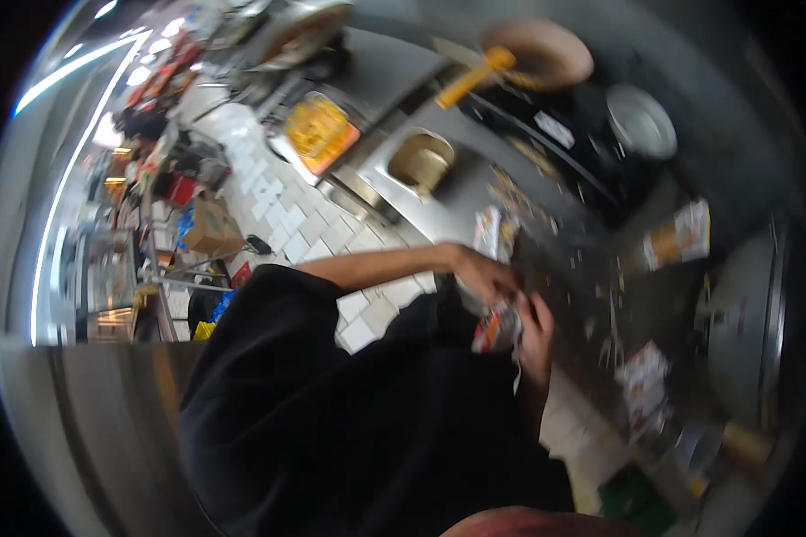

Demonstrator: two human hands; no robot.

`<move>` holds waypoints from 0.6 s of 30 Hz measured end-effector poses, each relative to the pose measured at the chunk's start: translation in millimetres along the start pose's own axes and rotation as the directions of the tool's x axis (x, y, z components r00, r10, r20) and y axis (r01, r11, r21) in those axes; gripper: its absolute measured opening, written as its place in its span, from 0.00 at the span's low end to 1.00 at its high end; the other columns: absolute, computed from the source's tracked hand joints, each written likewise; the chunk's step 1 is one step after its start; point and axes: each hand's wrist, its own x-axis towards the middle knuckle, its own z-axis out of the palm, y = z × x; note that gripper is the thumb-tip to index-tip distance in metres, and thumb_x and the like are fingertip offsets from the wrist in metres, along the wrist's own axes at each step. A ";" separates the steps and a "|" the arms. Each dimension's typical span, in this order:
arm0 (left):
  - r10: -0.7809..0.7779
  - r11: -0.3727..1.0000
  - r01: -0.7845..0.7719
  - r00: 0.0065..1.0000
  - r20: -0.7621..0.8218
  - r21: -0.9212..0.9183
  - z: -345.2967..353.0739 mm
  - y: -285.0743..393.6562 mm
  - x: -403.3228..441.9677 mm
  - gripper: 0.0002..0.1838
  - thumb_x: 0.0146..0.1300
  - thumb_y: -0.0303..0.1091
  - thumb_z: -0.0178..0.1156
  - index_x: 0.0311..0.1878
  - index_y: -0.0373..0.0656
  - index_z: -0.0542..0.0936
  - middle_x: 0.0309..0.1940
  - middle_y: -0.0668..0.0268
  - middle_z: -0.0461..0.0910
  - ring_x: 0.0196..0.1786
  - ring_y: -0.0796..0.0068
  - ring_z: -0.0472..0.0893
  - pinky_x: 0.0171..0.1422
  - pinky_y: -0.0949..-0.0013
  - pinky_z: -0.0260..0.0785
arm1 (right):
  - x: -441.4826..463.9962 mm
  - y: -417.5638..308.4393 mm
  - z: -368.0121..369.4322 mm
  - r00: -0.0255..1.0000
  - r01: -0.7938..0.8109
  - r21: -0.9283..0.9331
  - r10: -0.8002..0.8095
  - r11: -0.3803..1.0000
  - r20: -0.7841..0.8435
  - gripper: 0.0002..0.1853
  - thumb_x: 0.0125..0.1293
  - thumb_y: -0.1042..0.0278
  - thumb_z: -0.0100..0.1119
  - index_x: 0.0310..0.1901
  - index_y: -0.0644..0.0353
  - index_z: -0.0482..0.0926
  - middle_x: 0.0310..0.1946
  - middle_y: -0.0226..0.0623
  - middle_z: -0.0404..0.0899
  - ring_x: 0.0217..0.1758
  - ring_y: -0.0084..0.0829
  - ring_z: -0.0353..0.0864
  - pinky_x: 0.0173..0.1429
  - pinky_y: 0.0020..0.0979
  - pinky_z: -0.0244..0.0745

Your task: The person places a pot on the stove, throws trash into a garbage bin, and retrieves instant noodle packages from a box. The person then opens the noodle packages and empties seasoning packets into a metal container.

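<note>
Close in front of my black shirt, my two hands meet at a small shiny packet (497, 329) with red, orange and white print. My left hand (485, 276) reaches in from the left, its fingers bent and pinched together at the packet's upper end. From the right side, my right hand (535, 331) has its fingers closed against the packet. Whether the packet is torn is too blurred to tell. Just beyond my left hand, another printed packet (494, 233) lies on the steel counter (461, 201).
A square metal pan (421, 161) and a tray of yellow food (318, 132) stand farther along. Behind the counter are a wide pan (546, 54), a yellow-handled tool (475, 79) and a metal bowl (643, 123). More packets (645, 385) lie to the right; tiled floor (287, 210) shows at left.
</note>
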 end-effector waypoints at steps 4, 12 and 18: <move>-0.105 0.981 0.122 0.987 -0.120 0.148 15.0 24.0 -4.6 0.22 0.69 0.45 0.59 0.48 0.31 0.82 0.53 0.46 0.75 0.55 0.51 0.78 0.57 0.56 0.74 | -10.4 -2.9 -8.9 0.954 0.231 -0.256 -0.166 0.939 0.250 0.11 0.71 0.65 0.64 0.41 0.64 0.76 0.32 0.26 0.74 0.40 0.16 0.70 0.46 0.25 0.69; -0.153 0.985 0.164 0.976 -0.153 0.057 22.3 70.2 1.7 0.10 0.60 0.27 0.64 0.35 0.26 0.81 0.50 0.53 0.76 0.35 0.62 0.83 0.41 0.63 0.77 | -30.2 -12.1 -8.4 0.932 0.317 -0.324 -0.230 0.891 0.280 0.10 0.74 0.66 0.59 0.46 0.67 0.77 0.31 0.35 0.78 0.36 0.24 0.77 0.43 0.29 0.71; -0.144 0.987 0.117 0.951 -0.272 -0.114 17.7 68.2 -14.2 0.05 0.61 0.22 0.63 0.34 0.29 0.79 0.49 0.58 0.74 0.37 0.72 0.83 0.37 0.70 0.78 | -44.3 13.1 -20.0 0.982 0.152 0.293 -0.177 0.944 0.060 0.11 0.80 0.62 0.51 0.49 0.61 0.76 0.40 0.25 0.77 0.45 0.15 0.73 0.54 0.21 0.68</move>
